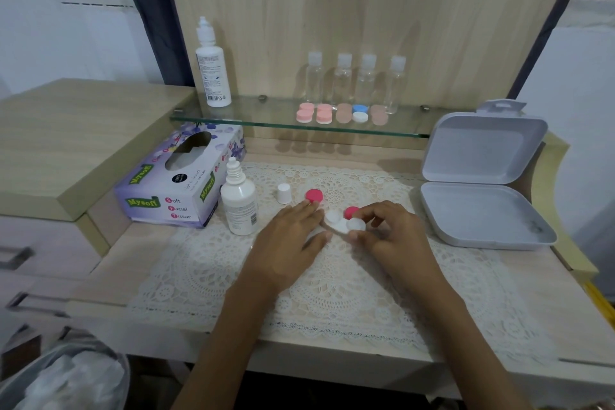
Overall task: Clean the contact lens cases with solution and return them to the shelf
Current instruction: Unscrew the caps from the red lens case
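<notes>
Views: one only, the head camera; no second view shares the scene.
Position: worn on the person's head, above the near edge of the counter (109,273).
Facing: forward and down, towards the wooden back panel (366,10) and the glass shelf (266,116).
Nearness: close; both forearms enter from the bottom edge, and the left hand (289,240) and right hand (396,236) meet at the contact lens case (341,226), just below frame centre.
Span: wide-angle, from the drawers (33,253) at left to the open grey box (482,210) at right; a bin (60,376) fills the lower left corner.
Distortion: straight edges bow near the frame borders.
</notes>
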Tool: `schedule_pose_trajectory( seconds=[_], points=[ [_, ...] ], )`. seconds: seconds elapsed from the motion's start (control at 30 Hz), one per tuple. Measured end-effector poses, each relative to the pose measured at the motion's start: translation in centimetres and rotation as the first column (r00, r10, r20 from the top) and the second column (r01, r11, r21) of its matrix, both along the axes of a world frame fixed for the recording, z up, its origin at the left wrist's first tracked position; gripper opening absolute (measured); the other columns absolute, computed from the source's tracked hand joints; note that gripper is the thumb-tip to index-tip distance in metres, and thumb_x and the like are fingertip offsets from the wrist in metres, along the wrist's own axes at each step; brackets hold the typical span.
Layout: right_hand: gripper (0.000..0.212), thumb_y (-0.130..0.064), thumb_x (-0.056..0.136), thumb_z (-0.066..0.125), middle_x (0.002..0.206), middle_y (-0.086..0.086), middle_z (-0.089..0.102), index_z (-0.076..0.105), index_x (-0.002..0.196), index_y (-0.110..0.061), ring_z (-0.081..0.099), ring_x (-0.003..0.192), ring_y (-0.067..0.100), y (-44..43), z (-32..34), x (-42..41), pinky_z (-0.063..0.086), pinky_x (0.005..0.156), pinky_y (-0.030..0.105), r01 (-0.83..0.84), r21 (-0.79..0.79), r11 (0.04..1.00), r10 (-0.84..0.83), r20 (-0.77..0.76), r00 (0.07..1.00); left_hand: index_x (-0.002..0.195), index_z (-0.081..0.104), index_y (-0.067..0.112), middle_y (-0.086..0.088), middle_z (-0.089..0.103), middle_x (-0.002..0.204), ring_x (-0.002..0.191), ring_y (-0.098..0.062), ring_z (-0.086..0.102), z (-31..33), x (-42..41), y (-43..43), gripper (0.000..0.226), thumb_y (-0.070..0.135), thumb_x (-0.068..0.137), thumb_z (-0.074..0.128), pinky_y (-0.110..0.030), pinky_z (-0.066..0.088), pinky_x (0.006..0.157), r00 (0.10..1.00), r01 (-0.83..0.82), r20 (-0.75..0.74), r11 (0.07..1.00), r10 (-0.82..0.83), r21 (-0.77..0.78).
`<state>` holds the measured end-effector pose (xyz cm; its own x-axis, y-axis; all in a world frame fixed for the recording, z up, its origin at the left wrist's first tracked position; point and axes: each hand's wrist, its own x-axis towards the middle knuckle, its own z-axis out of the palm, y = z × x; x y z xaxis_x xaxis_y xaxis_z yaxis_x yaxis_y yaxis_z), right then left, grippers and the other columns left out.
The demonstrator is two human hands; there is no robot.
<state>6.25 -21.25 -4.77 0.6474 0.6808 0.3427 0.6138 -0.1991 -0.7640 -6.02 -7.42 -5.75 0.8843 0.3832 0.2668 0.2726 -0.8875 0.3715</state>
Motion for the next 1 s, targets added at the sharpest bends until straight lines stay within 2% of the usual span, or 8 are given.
schedule_pose_trajectory(
  seconds=[0.17, 0.33, 0.5, 0.63, 0.83, 0.93, 1.0],
  points=[
    [0.025, -0.016, 0.072, 0.079, 0.085, -0.014, 0.063, 0.064, 0.081, -0.034, 0.054, 0.083, 0.012, -0.4, 1.0, 0.2, 0.044, 0.073, 0.027, 0.018, 0.02, 1.0, -0.018, 0.004, 1.0, 0.148, 0.028, 0.02, 0.003, 0.02, 0.157, 0.144, -0.005, 0.011, 0.1, 0.1, -0.1, 0.052, 0.041, 0.101, 0.03, -0.017, -0.004, 0.112, 0.999, 0.013, -0.052, 0.999, -0.01, 0.042],
    [0.017, -0.02, 0.075, 0.077, 0.09, -0.013, 0.064, 0.069, 0.089, -0.022, 0.054, 0.086, 0.009, -1.4, 0.7, 0.3, 0.043, 0.072, 0.026, 0.075, 0.016, 0.997, -0.075, -0.003, 0.997, 0.15, 0.022, 0.016, 0.001, 0.015, 0.158, 0.145, -0.006, 0.008, 0.0, 0.1, 0.0, 0.055, 0.042, 0.102, 0.025, -0.021, -0.002, 0.116, 0.994, 0.016, -0.109, 0.997, -0.008, 0.077],
    [0.017, -0.023, 0.074, 0.078, 0.088, -0.017, 0.062, 0.068, 0.089, -0.023, 0.052, 0.083, 0.006, -2.6, 1.0, 1.4, 0.04, 0.068, 0.021, 0.155, -0.007, 0.988, -0.155, 0.056, 0.986, 0.15, 0.021, 0.016, 0.001, 0.014, 0.158, 0.145, -0.006, 0.007, 0.1, 0.1, -0.1, 0.055, 0.042, 0.102, 0.025, -0.021, -0.003, 0.116, 0.994, 0.018, -0.113, 0.997, -0.009, 0.074],
    [0.02, -0.022, 0.074, 0.078, 0.085, -0.014, 0.06, 0.064, 0.087, -0.027, 0.053, 0.082, 0.011, -3.3, 1.4, 2.1, 0.039, 0.067, 0.021, 0.191, 0.001, 0.982, -0.191, 0.06, 0.98, 0.15, 0.02, 0.017, 0.003, 0.013, 0.158, 0.145, -0.004, 0.006, 0.0, 0.1, 0.0, 0.054, 0.042, 0.102, 0.026, -0.02, -0.004, 0.115, 0.994, 0.028, -0.108, 0.998, -0.021, 0.055],
    [0.022, -0.026, 0.076, 0.077, 0.091, -0.007, 0.061, 0.066, 0.095, -0.022, 0.053, 0.084, 0.012, -4.6, 1.4, 3.8, 0.035, 0.066, 0.015, 0.299, -0.004, 0.954, -0.297, 0.086, 0.951, 0.15, 0.022, 0.018, 0.004, 0.015, 0.158, 0.144, -0.003, 0.007, 0.0, 0.0, 0.0, 0.054, 0.041, 0.102, 0.027, -0.019, -0.004, 0.115, 0.996, 0.031, -0.088, 0.999, -0.027, 0.039],
    [0.021, -0.031, 0.077, 0.076, 0.092, -0.007, 0.061, 0.066, 0.094, -0.024, 0.053, 0.086, 0.013, -5.5, 1.2, 4.9, 0.036, 0.066, 0.021, 0.351, -0.014, 0.936, -0.349, 0.081, 0.934, 0.15, 0.022, 0.018, 0.005, 0.015, 0.158, 0.144, -0.002, 0.007, -0.1, 0.1, 0.1, 0.054, 0.042, 0.102, 0.027, -0.019, -0.004, 0.115, 0.995, 0.027, -0.094, 0.999, -0.023, 0.038],
    [0.018, -0.03, 0.077, 0.076, 0.092, -0.005, 0.062, 0.064, 0.09, -0.026, 0.054, 0.087, 0.015, -6.2, 1.2, 5.3, 0.037, 0.072, 0.027, 0.373, 0.007, 0.928, -0.373, 0.06, 0.926, 0.15, 0.022, 0.019, 0.006, 0.014, 0.158, 0.144, -0.002, 0.006, -0.1, 0.1, 0.1, 0.054, 0.042, 0.102, 0.027, -0.018, -0.004, 0.115, 0.995, 0.024, -0.094, 0.999, -0.021, 0.034]
  ],
)
